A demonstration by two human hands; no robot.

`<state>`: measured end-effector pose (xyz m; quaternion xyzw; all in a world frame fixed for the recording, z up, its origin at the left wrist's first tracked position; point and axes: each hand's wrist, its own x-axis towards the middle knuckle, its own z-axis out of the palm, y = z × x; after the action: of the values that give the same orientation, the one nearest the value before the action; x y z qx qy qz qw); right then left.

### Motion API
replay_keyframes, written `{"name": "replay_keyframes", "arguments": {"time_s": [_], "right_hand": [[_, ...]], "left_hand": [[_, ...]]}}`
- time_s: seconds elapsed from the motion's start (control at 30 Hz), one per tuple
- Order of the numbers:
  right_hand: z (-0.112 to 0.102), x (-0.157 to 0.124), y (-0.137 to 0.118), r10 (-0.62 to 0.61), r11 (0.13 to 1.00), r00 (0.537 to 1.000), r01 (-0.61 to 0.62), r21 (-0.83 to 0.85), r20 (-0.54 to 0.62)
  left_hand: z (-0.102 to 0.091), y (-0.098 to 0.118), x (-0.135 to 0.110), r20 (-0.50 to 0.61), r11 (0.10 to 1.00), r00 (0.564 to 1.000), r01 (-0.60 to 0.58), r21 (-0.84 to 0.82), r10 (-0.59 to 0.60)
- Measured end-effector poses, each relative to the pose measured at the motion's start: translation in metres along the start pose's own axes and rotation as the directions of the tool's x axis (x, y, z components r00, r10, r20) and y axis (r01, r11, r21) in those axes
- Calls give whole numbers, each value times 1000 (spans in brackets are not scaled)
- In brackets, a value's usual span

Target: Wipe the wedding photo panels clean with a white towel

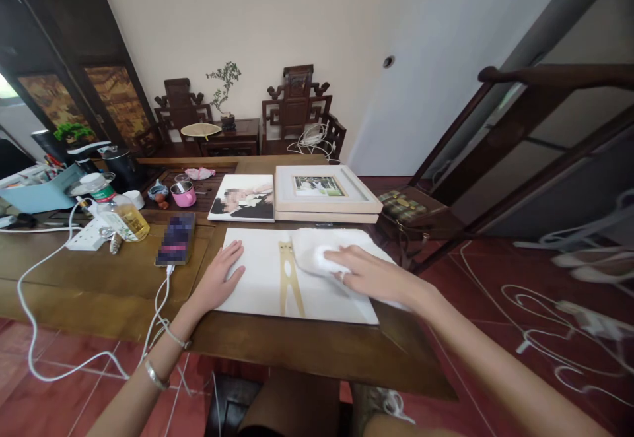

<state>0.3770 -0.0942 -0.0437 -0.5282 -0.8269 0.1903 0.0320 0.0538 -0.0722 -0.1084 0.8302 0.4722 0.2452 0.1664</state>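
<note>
A white panel (257,292) lies flat near the table's front edge, with a gold, two-legged shape (287,278) on its middle. My left hand (224,277) rests on the panel's left edge, fingers stretched out and holding nothing. My right hand (354,268) is closed on a bunched white cloth (310,249), pressed on the panel's right half. Motion smears the cloth, and it hides part of the panel's upper right. A ring shows on a right finger.
Behind the panel lie stacked frames (327,207) and a photo print (242,198). To the left are a phone (174,239) on a white cable, a pink cup (183,194), an oil-coloured bottle (129,219) and a power strip (89,235). A wooden chair (555,77) stands at right.
</note>
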Motion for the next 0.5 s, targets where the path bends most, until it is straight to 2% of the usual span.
{"name": "replay_keyframes", "arguments": {"time_s": [0.17,0.27,0.37,0.5], "right_hand": [[21,-71,-10,-46,999,995,48,-23,85],[28,-98,-14,-120,993,989,119,14,84],[28,-95,-16,-111,994,990,110,25,84],[18,-51,-12,-36,999,998,36,-1,51]], "left_hand": [[1,1,0,-10,1000,1000,4,-4,-4],[2,1,0,-4,1000,1000,11,-4,-11],[2,1,0,3,1000,1000,12,1,-12],[1,1,0,-1,1000,1000,8,-1,-8]]}}
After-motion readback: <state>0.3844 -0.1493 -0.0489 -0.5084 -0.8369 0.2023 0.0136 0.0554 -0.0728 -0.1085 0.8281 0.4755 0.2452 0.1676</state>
